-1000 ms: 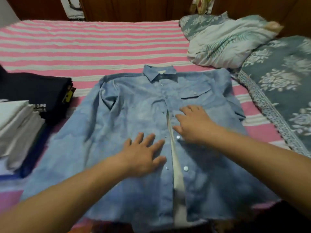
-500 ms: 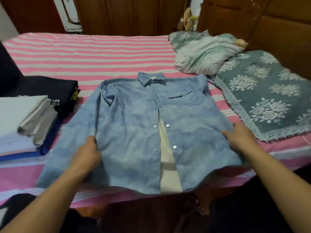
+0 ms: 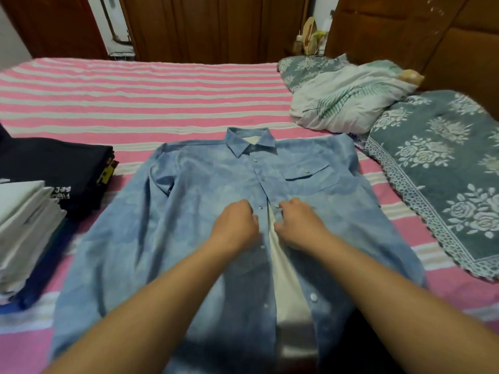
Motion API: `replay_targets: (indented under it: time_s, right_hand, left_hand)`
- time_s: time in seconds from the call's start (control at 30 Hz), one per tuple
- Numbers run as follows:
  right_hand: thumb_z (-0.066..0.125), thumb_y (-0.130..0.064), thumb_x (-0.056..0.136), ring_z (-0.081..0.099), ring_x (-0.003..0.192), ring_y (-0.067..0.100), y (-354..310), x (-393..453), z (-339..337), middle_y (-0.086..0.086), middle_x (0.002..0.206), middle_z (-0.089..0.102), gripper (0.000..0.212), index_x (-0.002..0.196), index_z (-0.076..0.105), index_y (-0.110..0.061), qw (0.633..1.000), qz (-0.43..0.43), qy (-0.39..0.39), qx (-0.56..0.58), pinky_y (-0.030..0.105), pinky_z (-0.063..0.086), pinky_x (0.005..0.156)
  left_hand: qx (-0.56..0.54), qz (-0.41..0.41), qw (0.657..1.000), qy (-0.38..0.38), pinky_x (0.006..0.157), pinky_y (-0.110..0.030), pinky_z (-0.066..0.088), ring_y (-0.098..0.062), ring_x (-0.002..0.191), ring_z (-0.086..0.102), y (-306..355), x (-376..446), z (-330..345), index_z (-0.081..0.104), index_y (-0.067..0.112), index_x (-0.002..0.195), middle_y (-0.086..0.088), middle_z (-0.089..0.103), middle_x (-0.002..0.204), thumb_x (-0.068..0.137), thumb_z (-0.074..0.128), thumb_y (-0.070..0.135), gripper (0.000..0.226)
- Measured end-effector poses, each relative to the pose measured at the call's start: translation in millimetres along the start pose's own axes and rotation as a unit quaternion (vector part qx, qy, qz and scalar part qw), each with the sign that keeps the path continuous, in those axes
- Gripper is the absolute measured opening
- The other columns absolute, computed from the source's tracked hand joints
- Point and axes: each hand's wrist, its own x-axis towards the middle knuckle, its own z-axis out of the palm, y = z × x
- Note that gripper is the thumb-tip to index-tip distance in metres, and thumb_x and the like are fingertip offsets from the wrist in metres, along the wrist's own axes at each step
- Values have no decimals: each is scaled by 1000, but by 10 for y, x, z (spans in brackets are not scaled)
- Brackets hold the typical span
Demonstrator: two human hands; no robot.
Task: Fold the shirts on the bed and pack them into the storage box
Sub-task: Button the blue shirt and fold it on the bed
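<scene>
The blue shirt (image 3: 189, 211) is lying collar away from the person. Left hand (image 3: 235, 225) and right hand (image 3: 299, 225) are pinching its open placket edges mid-chest, one either side of the gap.

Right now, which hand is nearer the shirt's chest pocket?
Right. The right hand grips the placket just below the chest pocket; the left hand sits across the placket, farther away.

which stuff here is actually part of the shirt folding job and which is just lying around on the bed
Part of the job:
blue shirt, spread flat, placket partly open
left hand and right hand, each at a placket edge
folded white stack
folded dark stack

Just lying about:
leaf-print pillow
floral blanket
items on the nightstand
</scene>
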Motion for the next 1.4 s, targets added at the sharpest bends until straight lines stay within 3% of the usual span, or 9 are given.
replay_targets:
  time_s: [0.1, 0.3, 0.43, 0.63, 0.83, 1.0, 1.1, 1.23, 1.4]
  right_hand:
    - [57, -45, 93, 46, 121, 33, -5, 220, 228, 10, 124, 53, 43, 120, 56, -11, 998, 25, 50, -4, 44, 45, 97]
    - [54, -9, 87, 61, 98, 36, 67, 455, 150, 14, 100, 65, 6, 91, 58, -11, 994, 47, 93, 32, 33, 41, 69]
    - [65, -17, 82, 67, 89, 27, -37, 564, -48, 5, 86, 73, 10, 73, 66, -14, 956, 127, 108, 241, 33, 53, 74]
    - [71, -7, 79, 70, 88, 18, -103, 480, 58, -3, 83, 72, 19, 83, 67, -25, 913, 131, 78, 378, 36, 57, 88]
    - [60, -20, 87, 60, 109, 26, -132, 417, 126, 2, 113, 65, 18, 104, 59, -25, 956, 140, 42, 254, 31, 46, 85]
    - [58, -39, 94, 56, 112, 38, -250, 338, 335, 13, 119, 56, 39, 121, 45, -13, 994, 41, 97, 22, 45, 46, 86]
    - [52, -16, 97, 59, 111, 40, -281, 363, 266, 17, 116, 61, 21, 116, 50, -9, 994, 41, 105, -2, 44, 47, 83]
    - [65, -18, 86, 65, 94, 34, -188, 453, -23, 11, 93, 70, 9, 87, 69, -9, 971, 135, 98, 173, 33, 45, 71]
    - [79, -28, 81, 70, 82, 18, -194, 455, 10, -7, 74, 72, 19, 64, 69, -26, 906, 166, 113, 372, 35, 57, 78]
  left_hand:
    - [-25, -57, 997, 39, 96, -42, 45, -37, 123, 54, 75, 357, 311, 54, 7, 124, -17, 58, 131, 98, 57, 41, 44]
    - [0, -103, 995, 19, 92, -40, 48, -34, 115, 60, -7, 681, 516, 62, 14, 112, -11, 65, 121, 94, 63, 46, 37]
    - [-172, -86, 981, 17, 64, -31, 43, -24, 76, 61, -186, 827, 361, 58, 16, 75, -2, 63, 72, 87, 76, 30, 25]
    - [-341, -133, 930, 35, 63, -32, 50, -19, 58, 55, -235, 791, 310, 67, 11, 77, -7, 65, 69, 80, 85, 15, 19]
    - [-330, -132, 934, 16, 57, -28, 43, -16, 45, 47, -252, 695, 201, 70, 10, 65, 2, 52, 43, 84, 81, 16, 23]
    - [-136, -51, 987, 62, 59, -37, 50, -32, 67, 59, -108, 656, 21, 61, 5, 69, -9, 62, 63, 74, 65, 16, 13]
    - [-98, -19, 992, 81, 60, -35, 43, -30, 74, 60, -65, 668, -33, 61, 8, 71, -7, 65, 71, 79, 62, 16, 11]
    - [-333, -77, 940, 24, 58, -31, 44, -21, 54, 53, -157, 711, 59, 67, 10, 73, -5, 59, 57, 89, 76, 21, 22]
    - [-425, -126, 896, -26, 43, -18, 39, -8, 38, 50, -117, 667, 138, 74, 5, 84, 1, 60, 49, 92, 73, 15, 13]
